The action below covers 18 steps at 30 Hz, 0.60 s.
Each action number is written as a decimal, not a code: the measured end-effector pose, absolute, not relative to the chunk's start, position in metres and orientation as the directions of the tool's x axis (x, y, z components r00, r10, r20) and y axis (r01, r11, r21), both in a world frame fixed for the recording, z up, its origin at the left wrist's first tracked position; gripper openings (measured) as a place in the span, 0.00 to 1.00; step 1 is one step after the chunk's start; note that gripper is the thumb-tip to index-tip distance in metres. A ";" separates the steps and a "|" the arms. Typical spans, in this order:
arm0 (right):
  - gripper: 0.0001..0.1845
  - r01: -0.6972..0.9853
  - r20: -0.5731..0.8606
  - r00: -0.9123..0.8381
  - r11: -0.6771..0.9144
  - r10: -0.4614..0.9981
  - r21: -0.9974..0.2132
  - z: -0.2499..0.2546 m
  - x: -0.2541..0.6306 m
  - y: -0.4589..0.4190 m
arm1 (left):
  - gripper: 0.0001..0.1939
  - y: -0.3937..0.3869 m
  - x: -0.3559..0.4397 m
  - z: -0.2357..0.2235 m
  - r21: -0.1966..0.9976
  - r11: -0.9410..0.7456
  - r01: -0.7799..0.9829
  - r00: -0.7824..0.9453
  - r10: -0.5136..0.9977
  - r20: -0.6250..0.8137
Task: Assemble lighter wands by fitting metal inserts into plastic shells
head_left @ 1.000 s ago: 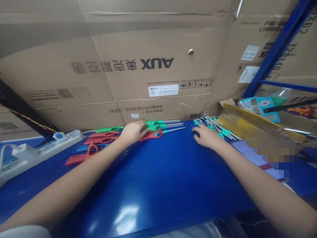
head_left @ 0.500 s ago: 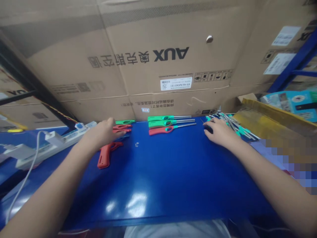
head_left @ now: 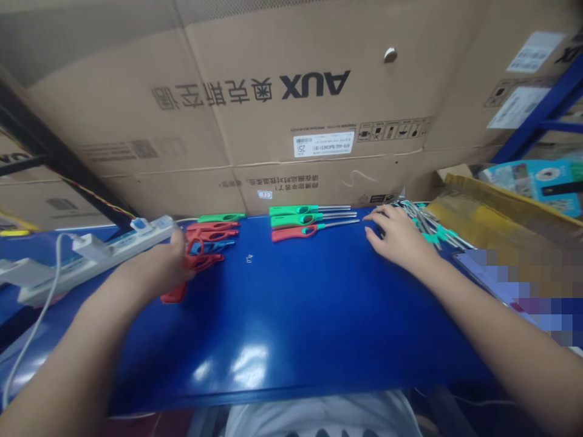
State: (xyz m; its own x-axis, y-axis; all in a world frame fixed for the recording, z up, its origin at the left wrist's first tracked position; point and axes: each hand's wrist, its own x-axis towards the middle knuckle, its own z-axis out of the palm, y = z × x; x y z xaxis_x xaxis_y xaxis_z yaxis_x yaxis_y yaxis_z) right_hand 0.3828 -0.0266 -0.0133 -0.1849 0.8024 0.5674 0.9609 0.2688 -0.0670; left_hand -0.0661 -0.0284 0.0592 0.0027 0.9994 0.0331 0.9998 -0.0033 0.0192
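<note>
My left hand [head_left: 166,261] is closed over a red lighter handle [head_left: 173,296] at the left of the table; the fingertips are partly hidden. Just beyond it lie a blue lighter handle [head_left: 214,246], more red handles [head_left: 223,226] and a green handle [head_left: 223,217]. Over on the right, my right hand [head_left: 396,237] is open, fingers apart, beside a pile of metal lighter tubes with teal ends [head_left: 437,230]. Mid-table, two green lighters [head_left: 286,220] and a red lighter [head_left: 286,233] lie in a row, each with a metal tube pointing right.
A white power strip [head_left: 116,252] with plugs and a cable runs along the left. Tiny pale pieces [head_left: 249,259] lie on the blue table [head_left: 296,315]. A large cardboard box [head_left: 255,139] stands behind, and a yellow-taped carton [head_left: 492,218] is at the right.
My left hand has come nearer and left from the far handles onto the nearest red one, which has shifted left. My right hand stays by the tubes, its fingers more spread. The view has tilted slightly.
</note>
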 end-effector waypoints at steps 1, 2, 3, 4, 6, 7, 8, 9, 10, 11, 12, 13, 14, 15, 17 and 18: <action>0.15 0.942 0.600 -0.205 0.321 0.773 -0.093 -0.011 0.380 -0.028 | 0.20 -0.036 -0.060 0.065 -0.017 0.011 1.000 -0.011 1.000 0.010; 0.14 0.913 0.635 -0.229 0.389 0.738 -0.123 -0.008 0.375 -0.031 | 0.17 -0.046 -0.053 0.071 -0.053 -0.006 0.999 0.004 0.999 -0.036; 0.13 0.869 0.668 -0.259 0.470 0.698 -0.154 -0.005 0.370 -0.035 | 0.15 -0.055 -0.042 0.075 -0.057 -0.015 0.998 0.011 0.998 -0.068; 0.14 0.813 0.690 -0.293 0.552 0.662 -0.184 -0.002 0.363 -0.040 | 0.14 -0.065 -0.030 0.077 -0.024 -0.068 0.997 0.066 0.995 -0.074; 0.20 0.687 0.672 -0.411 0.694 0.615 -0.215 0.004 0.349 -0.051 | 0.17 -0.080 -0.003 0.072 0.020 -0.301 0.953 0.301 0.953 -0.025; 0.24 0.625 0.639 -0.487 0.749 0.595 -0.221 0.005 0.342 -0.056 | 0.17 -0.085 0.011 0.066 0.048 -0.434 0.900 0.434 0.901 0.006; 0.27 0.576 0.597 -0.552 0.784 0.582 -0.231 0.006 0.336 -0.062 | 0.18 -0.087 0.024 0.057 0.074 -0.548 0.833 0.548 0.836 0.023; 0.28 0.538 0.548 -0.611 0.807 0.572 -0.243 0.006 0.330 -0.066 | 0.19 -0.088 0.036 0.047 0.108 -0.624 0.774 0.625 0.780 0.028; 0.27 0.516 0.493 -0.657 0.817 0.571 -0.258 0.004 0.326 -0.069 | 0.18 -0.086 0.046 0.036 0.134 -0.678 0.722 0.680 0.732 0.037; 0.24 0.500 0.438 -0.696 0.822 0.569 -0.273 0.002 0.322 -0.072 | 0.17 -0.083 0.053 0.025 0.163 -0.715 0.680 0.719 0.693 0.045; 0.20 0.490 0.384 -0.729 0.824 0.566 -0.284 -0.001 0.320 -0.073 | 0.16 -0.078 0.058 0.015 0.194 -0.738 0.646 0.744 0.666 0.058; 0.15 0.484 0.336 -0.757 0.827 0.560 -0.288 -0.005 0.319 -0.073 | 0.16 -0.073 0.062 0.005 0.234 -0.755 0.612 0.763 0.642 0.077; 0.11 0.482 0.297 -0.776 0.827 0.556 -0.289 -0.008 0.319 -0.072 | 0.17 -0.069 0.063 -0.003 0.271 -0.767 0.581 0.773 0.625 0.111; 0.10 0.485 0.268 -0.786 0.825 0.557 -0.290 -0.012 0.320 -0.070 | 0.19 -0.064 0.063 -0.010 0.314 -0.775 0.548 0.781 0.609 0.138; 0.09 0.504 0.239 -0.782 0.809 0.576 -0.301 -0.016 0.324 -0.066 | 0.23 -0.057 0.061 -0.019 0.402 -0.745 0.532 0.745 0.637 0.196; 0.09 0.516 0.235 -0.773 0.799 0.590 -0.310 -0.017 0.326 -0.063 | 0.24 -0.055 0.059 -0.023 0.429 -0.728 0.534 0.722 0.657 0.217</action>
State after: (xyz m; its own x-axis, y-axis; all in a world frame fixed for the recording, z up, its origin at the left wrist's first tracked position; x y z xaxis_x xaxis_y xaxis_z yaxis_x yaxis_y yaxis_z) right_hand 0.3264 -0.0635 -0.0166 -0.7725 0.5898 0.2354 0.5156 0.7989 -0.3097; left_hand 0.0590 -0.0549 -0.0227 0.7216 0.6573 0.2175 0.5344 -0.7285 0.4286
